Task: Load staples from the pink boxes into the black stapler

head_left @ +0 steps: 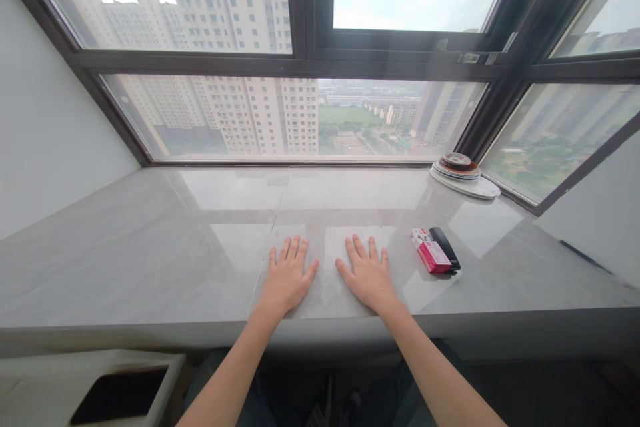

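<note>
My left hand [287, 275] lies flat, palm down, on the grey marble windowsill [150, 247], fingers stretched out and holding nothing. My right hand [367, 273] rests the same way a little to its right, fingers spread and empty. To the right of my right hand lies a small pink and white box [431, 251], with a black oblong object [445, 247] touching its far side. Neither hand touches them.
A stack of round plates or coasters [463, 173] sits at the back right corner of the sill by the window frame. Large windows [300, 113] run behind the sill. A white piece of furniture with a dark panel [110, 390] stands low left.
</note>
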### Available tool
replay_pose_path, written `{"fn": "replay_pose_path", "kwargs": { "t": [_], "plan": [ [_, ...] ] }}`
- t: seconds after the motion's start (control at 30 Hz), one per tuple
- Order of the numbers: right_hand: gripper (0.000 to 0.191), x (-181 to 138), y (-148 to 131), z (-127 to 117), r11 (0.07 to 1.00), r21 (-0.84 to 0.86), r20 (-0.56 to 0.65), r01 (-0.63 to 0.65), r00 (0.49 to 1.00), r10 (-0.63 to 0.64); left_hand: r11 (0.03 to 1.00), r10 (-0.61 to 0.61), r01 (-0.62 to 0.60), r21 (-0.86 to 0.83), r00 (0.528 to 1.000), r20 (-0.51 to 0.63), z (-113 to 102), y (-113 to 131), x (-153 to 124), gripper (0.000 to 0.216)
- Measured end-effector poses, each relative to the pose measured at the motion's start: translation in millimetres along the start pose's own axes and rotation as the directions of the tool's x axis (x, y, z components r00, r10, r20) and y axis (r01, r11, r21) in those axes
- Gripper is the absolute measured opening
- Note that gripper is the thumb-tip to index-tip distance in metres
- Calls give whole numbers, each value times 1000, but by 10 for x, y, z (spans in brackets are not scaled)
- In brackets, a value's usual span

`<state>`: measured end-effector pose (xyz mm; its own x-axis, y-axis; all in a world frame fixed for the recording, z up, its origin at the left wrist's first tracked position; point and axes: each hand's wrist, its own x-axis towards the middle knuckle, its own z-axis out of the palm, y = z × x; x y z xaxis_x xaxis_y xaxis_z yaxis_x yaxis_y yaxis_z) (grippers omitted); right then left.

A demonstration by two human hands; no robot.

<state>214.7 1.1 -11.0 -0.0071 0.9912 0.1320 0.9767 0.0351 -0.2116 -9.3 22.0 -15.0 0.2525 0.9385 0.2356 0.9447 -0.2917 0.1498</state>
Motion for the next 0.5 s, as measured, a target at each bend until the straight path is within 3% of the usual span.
{"fn": "replay_pose_path", "kwargs": {
  "t": [0.5],
  "plan": [
    [72, 6, -7, 50, 1000, -12, -15, 5, 1000, -5, 1000, -17, 16, -23, 1000, -17, 65, 11, 182, 66]
  ]
}}
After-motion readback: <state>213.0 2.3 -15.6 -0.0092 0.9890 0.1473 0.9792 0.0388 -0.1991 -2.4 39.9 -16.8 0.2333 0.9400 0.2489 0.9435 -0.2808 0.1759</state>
